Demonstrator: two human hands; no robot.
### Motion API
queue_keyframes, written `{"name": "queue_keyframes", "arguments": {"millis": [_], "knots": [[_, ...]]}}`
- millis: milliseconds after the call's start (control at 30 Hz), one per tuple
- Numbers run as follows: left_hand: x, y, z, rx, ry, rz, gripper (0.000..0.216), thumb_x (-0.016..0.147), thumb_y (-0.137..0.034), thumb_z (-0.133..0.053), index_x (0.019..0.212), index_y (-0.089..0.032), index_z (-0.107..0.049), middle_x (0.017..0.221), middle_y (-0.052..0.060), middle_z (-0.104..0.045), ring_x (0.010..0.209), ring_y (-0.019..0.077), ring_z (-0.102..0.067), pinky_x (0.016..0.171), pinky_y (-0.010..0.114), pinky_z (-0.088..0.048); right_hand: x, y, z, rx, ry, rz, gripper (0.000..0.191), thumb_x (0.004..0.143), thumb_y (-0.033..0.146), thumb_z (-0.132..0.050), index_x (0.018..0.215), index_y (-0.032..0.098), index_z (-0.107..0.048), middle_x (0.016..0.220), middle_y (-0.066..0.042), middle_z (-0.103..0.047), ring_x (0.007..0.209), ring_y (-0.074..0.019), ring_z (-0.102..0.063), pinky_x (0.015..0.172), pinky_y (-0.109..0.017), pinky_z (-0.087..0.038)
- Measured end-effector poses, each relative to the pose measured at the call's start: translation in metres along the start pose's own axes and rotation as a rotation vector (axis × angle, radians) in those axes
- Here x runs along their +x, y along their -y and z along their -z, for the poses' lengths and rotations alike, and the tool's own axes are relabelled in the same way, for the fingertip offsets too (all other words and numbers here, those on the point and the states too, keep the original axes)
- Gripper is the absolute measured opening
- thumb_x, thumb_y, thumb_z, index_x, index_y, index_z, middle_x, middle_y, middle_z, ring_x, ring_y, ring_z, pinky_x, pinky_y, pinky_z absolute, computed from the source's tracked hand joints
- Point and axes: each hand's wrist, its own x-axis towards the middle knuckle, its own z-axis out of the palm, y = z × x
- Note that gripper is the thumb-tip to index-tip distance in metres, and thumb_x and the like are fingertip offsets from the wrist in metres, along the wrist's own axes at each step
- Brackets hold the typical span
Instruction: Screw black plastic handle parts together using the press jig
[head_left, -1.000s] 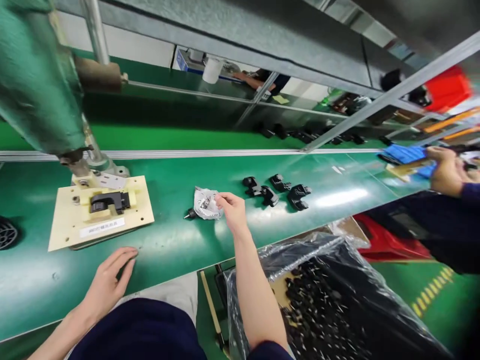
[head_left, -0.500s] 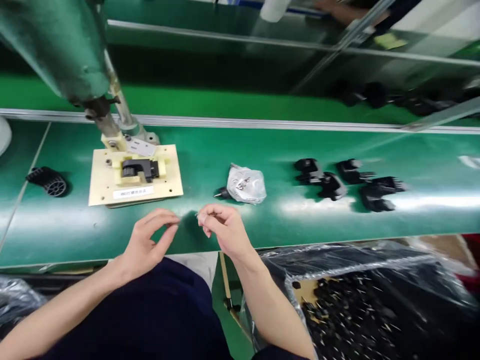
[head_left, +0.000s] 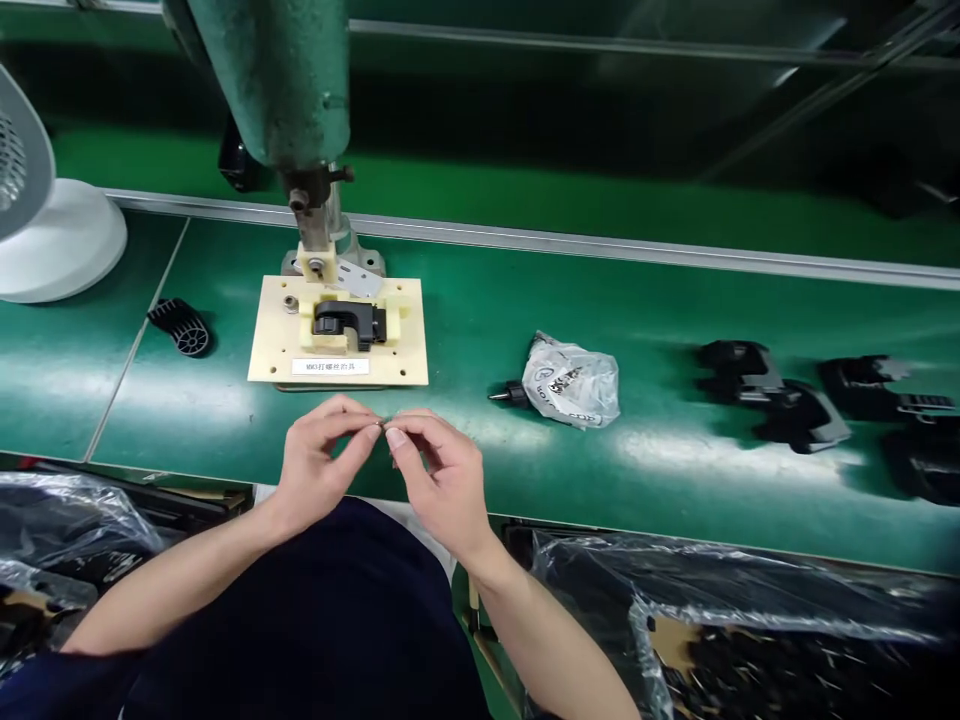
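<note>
My left hand [head_left: 324,458] and my right hand [head_left: 444,478] meet fingertip to fingertip above the bench's front part, both closed in a pinch. Between the fingertips is a small metal piece [head_left: 383,424], mostly covered and too small to name. Just beyond my hands stands a cream-coloured fixture plate [head_left: 266,345] with a printed label. A black curved plastic part [head_left: 341,317] lies in its nest, under the green press head [head_left: 281,90]. To the right of my hands lies a bottle with a black nozzle [head_left: 512,395], wrapped in a clear plastic bag [head_left: 574,382].
A black ribbed part [head_left: 182,327] lies left of the fixture, near a white fan [head_left: 71,240]. Several black and grey parts [head_left: 806,415] are spread at the right. Below the bench edge, a plastic-lined box [head_left: 787,660] holds many small black pieces.
My left hand has come together with my right, which held the small metal piece; the fingertips of both now meet at it. The view has swung left, bringing the fan into sight.
</note>
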Motion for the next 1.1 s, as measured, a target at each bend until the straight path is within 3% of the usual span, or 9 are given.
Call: {"name": "queue_keyframes", "arguments": {"millis": [133,233,400,500,600,667,800,900,1100], "knots": [[0.007,-0.006,-0.002,-0.578,-0.016,0.532,0.012,0.073,-0.027,-0.071,0.066,-0.017,-0.069,0.066,0.001,-0.060,0.059,0.0099,-0.052,0.055,0.024,-0.045,0.001,0.005,-0.007,-0.069,-0.088,0.067,0.010,0.085,0.017,-0.053,0.077,0.019,-0.060,0.074,-0.002,-0.062,0.064,-0.0121,-0.058,0.059,-0.025,-0.049],[0.008,-0.009,-0.002,-0.682,-0.016,0.636,0.013,0.068,-0.026,-0.075,0.062,-0.016,-0.069,0.061,0.000,-0.057,0.057,0.0083,-0.049,0.054,0.023,-0.042,0.003,0.007,-0.011,-0.102,-0.081,0.083,0.010,0.084,0.016,-0.054,0.077,0.019,-0.061,0.073,-0.001,-0.062,0.061,-0.0109,-0.057,0.056,-0.024,-0.048],[0.002,-0.005,0.001,-0.578,-0.051,0.513,0.014,0.069,-0.026,-0.074,0.060,-0.017,-0.070,0.062,-0.001,-0.055,0.058,0.0079,-0.047,0.054,0.024,-0.040,0.005,0.006,-0.017,-0.174,-0.073,0.090,0.013,0.083,0.015,-0.054,0.071,0.018,-0.058,0.067,0.000,-0.058,0.057,-0.0088,-0.052,0.053,-0.021,-0.044],[-0.002,0.000,0.006,-0.434,-0.069,0.400,0.009,0.070,-0.027,-0.073,0.068,-0.019,-0.073,0.066,0.000,-0.056,0.059,0.0092,-0.048,0.053,0.024,-0.041,0.006,0.002,-0.018,-0.165,-0.021,0.076,0.014,0.082,0.015,-0.053,0.069,0.018,-0.055,0.064,0.002,-0.055,0.053,-0.0083,-0.049,0.050,-0.021,-0.042],[0.002,0.003,0.018,-0.251,-0.042,0.273,0.008,0.075,-0.025,-0.069,0.079,-0.021,-0.075,0.071,0.001,-0.059,0.061,0.0101,-0.051,0.053,0.024,-0.043,0.019,-0.005,-0.021,-0.189,0.005,0.168,0.014,0.082,0.015,-0.052,0.068,0.019,-0.053,0.064,0.002,-0.054,0.053,-0.0085,-0.048,0.050,-0.022,-0.041],[0.012,0.004,0.030,-0.108,-0.076,0.135,0.012,0.078,-0.023,-0.065,0.086,-0.022,-0.074,0.076,0.002,-0.061,0.065,0.0109,-0.054,0.057,0.024,-0.045,0.037,-0.010,-0.027,-0.241,-0.068,0.304,0.014,0.082,0.015,-0.052,0.068,0.019,-0.053,0.066,0.000,-0.057,0.057,-0.0099,-0.050,0.054,-0.024,-0.042],[0.048,0.009,0.052,0.132,-0.286,-0.179,0.014,0.080,-0.020,-0.061,0.089,-0.021,-0.072,0.078,0.002,-0.064,0.070,0.0115,-0.057,0.064,0.025,-0.048,0.084,-0.017,-0.053,-0.366,-0.275,0.528,0.014,0.084,0.019,-0.052,0.070,0.019,-0.056,0.071,-0.002,-0.061,0.068,-0.0144,-0.056,0.070,-0.030,-0.044],[0.077,0.016,0.062,0.183,-0.342,-0.276,0.013,0.081,-0.021,-0.060,0.088,-0.020,-0.070,0.083,0.002,-0.065,0.076,0.0125,-0.060,0.070,0.026,-0.051,0.109,-0.019,-0.073,-0.435,-0.362,0.532,0.016,0.085,0.021,-0.051,0.070,0.019,-0.058,0.071,-0.002,-0.062,0.074,-0.0164,-0.058,0.078,-0.033,-0.042],[0.110,0.028,0.065,0.110,-0.265,-0.303,0.020,0.081,-0.026,-0.060,0.097,-0.016,-0.067,0.093,0.006,-0.068,0.087,0.0162,-0.065,0.082,0.031,-0.054,0.119,-0.021,-0.089,-0.441,-0.450,0.448,0.018,0.087,0.025,-0.051,0.074,0.019,-0.062,0.074,-0.002,-0.064,0.079,-0.0172,-0.058,0.082,-0.034,-0.040]]}}
